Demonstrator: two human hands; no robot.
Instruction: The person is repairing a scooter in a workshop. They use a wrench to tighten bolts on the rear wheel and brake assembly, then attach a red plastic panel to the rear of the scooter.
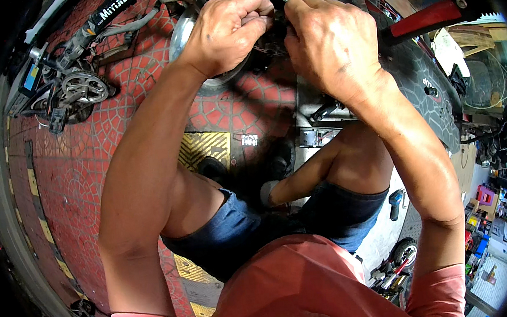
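Close together at the top middle are both of my hands, raised over a round silver metal part [182,34] that looks like a wheel or hub. My left hand [229,35] is closed, thumb and fingers pinched at a dark spot between the hands. My right hand [334,45] is curled, knuckles up, its fingertips meeting the same dark spot. Whatever they hold is hidden by the fingers and shadow. Below my right hand lies a black part [325,110] beside a small open metal box-like piece [317,137].
A bicycle with a crankset [84,88] stands at the left on red patterned paving [135,90]. A red and black bar [424,18] juts in at the upper right. A blue power tool [395,205] lies right of my knee. Cluttered shelves and a small wheel [404,252] are at the right.
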